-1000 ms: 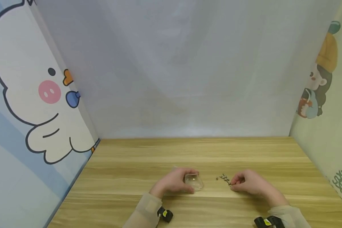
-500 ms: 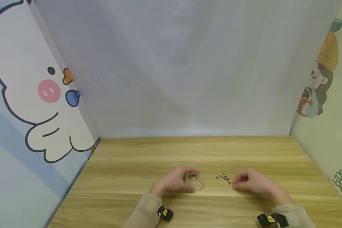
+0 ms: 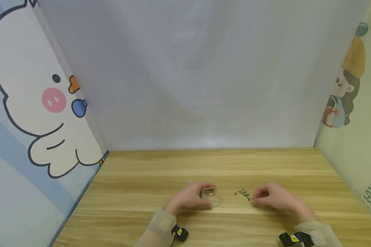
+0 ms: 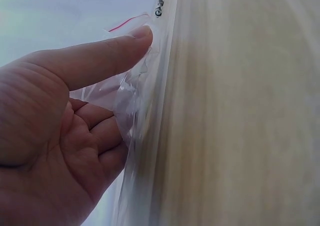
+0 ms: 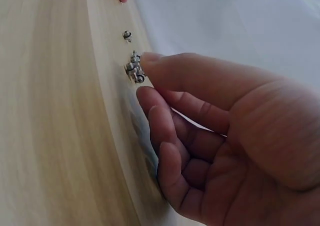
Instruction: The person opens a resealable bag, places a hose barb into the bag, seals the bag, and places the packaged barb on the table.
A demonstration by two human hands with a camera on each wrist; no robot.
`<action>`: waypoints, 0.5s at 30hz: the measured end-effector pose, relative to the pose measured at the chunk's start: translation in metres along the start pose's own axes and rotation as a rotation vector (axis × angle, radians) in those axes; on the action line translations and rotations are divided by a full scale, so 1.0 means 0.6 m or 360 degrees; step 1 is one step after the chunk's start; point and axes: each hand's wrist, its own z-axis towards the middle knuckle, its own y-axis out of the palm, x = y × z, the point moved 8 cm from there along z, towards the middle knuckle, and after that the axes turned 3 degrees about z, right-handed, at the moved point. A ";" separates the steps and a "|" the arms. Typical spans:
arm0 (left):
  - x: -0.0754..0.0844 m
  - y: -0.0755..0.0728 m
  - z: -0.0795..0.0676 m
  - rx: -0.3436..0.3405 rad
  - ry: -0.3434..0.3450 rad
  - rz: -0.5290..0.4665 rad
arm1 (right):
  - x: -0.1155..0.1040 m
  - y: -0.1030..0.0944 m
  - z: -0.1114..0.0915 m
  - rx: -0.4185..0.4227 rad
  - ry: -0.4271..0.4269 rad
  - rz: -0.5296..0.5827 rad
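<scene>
The left hand (image 3: 191, 196) holds a clear plastic zip bag (image 3: 211, 195) with its mouth spread toward the right. In the left wrist view the thumb lies along the bag's upper side, near a red zip line, and the other fingers curl below, partly behind the film. Several small silver screws (image 3: 244, 192) lie in a loose cluster on the wooden table, to the right of the bag. The right hand (image 3: 273, 198) is curled low beside the cluster's near end, thumb and index tips close together. I cannot tell whether a screw is pinched there.
One small metal piece (image 3: 235, 193) lies apart, just left of the cluster. The wood-grain table (image 3: 160, 164) ends at a pale grey curtain (image 3: 185, 85) behind, with cartoon-printed panels at both sides. A small black camera is strapped to each wrist.
The right hand has drawn back slightly to the right, leaving a small gap from the screw cluster. The left hand and bag have hardly moved.
</scene>
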 end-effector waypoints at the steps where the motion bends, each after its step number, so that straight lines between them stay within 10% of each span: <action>1: 0.000 0.001 -0.001 0.0002 0.0000 -0.0004 | -0.002 0.001 0.000 -0.0001 -0.0002 0.0008; 15: 0.005 0.001 -0.003 0.0005 -0.0024 0.0030 | -0.022 0.006 0.001 0.0032 -0.0038 0.0019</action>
